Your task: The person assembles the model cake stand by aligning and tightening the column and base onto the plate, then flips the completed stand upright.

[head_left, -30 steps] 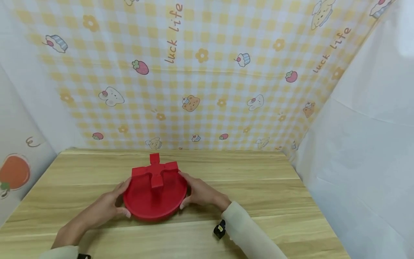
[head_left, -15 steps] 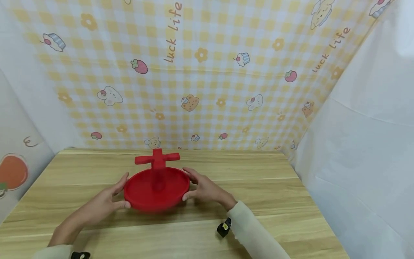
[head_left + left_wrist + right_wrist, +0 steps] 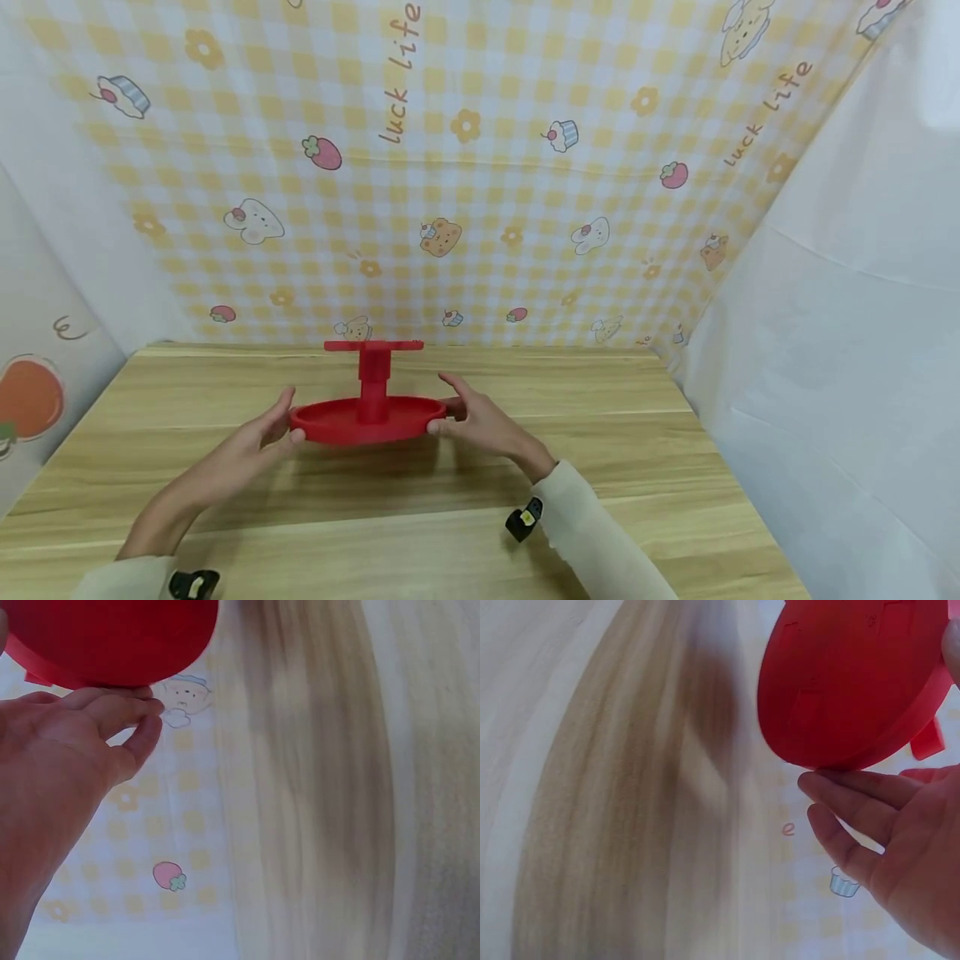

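Note:
A red round tray (image 3: 333, 433) with a central post (image 3: 372, 400) and a cross-shaped top (image 3: 405, 345) is held up over the table, seen nearly edge-on in the head view. My left hand (image 3: 240, 458) pinches its left rim, thumb at the near side and fingers behind. On the opposite rim, my right hand (image 3: 486, 427) grips in the same way. The left wrist view shows the tray's smooth red underside (image 3: 120, 634) above the fingers. Shallow rectangular marks appear on that underside (image 3: 840, 682) in the right wrist view.
The wooden table (image 3: 570, 433) lies beneath both hands. A yellow checked cloth (image 3: 480, 192) hangs at its back edge, with white cloth (image 3: 847, 333) along the right side. Black devices (image 3: 523, 518) are strapped at both wrists.
Both hands have lifted the tray and tilted it, so its face turned from facing me to nearly edge-on. The post and cross now stand upright above it.

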`<act>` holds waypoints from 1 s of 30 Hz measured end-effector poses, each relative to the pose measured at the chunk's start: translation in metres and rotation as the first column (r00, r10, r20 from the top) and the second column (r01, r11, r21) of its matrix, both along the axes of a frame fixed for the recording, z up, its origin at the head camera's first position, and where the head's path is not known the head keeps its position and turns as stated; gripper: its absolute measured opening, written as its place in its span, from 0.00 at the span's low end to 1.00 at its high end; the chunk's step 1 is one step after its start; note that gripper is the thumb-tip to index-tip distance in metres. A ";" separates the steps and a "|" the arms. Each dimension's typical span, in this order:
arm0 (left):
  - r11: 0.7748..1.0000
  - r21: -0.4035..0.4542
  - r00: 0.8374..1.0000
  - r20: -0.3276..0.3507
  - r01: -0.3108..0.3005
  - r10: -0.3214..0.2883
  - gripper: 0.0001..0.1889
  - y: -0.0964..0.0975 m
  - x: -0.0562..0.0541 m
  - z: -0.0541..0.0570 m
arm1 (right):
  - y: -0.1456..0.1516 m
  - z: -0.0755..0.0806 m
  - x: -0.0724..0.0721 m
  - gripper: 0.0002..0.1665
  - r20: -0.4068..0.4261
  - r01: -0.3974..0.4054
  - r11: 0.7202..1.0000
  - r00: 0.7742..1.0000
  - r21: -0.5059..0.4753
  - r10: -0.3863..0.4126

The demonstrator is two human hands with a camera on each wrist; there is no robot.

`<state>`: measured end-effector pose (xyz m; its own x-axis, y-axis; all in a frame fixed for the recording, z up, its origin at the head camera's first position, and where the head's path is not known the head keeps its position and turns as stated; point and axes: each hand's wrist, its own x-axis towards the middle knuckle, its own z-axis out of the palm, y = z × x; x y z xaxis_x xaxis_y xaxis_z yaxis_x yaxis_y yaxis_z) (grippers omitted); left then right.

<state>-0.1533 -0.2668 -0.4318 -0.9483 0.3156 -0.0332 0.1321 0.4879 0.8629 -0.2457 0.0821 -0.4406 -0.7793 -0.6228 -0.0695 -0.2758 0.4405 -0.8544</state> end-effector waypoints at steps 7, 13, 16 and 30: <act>0.999 0.033 0.999 0.047 0.020 -0.021 0.37 0.004 0.000 0.006 | 0.000 0.009 0.001 0.50 -0.027 0.040 0.998 0.999 0.049 -0.038; 0.997 0.066 0.997 0.062 0.034 -0.038 0.37 0.006 -0.001 0.008 | 0.002 0.013 -0.002 0.46 -0.013 0.061 0.997 0.998 0.041 -0.061; 0.998 0.054 0.997 0.068 0.034 -0.037 0.37 0.007 -0.001 0.010 | 0.003 0.013 -0.003 0.45 -0.013 0.057 0.998 0.998 0.030 -0.057; 0.994 0.072 0.995 0.044 0.085 -0.089 0.36 0.012 -0.002 0.015 | 0.008 0.024 -0.004 0.34 0.009 0.038 0.999 0.999 -0.004 -0.038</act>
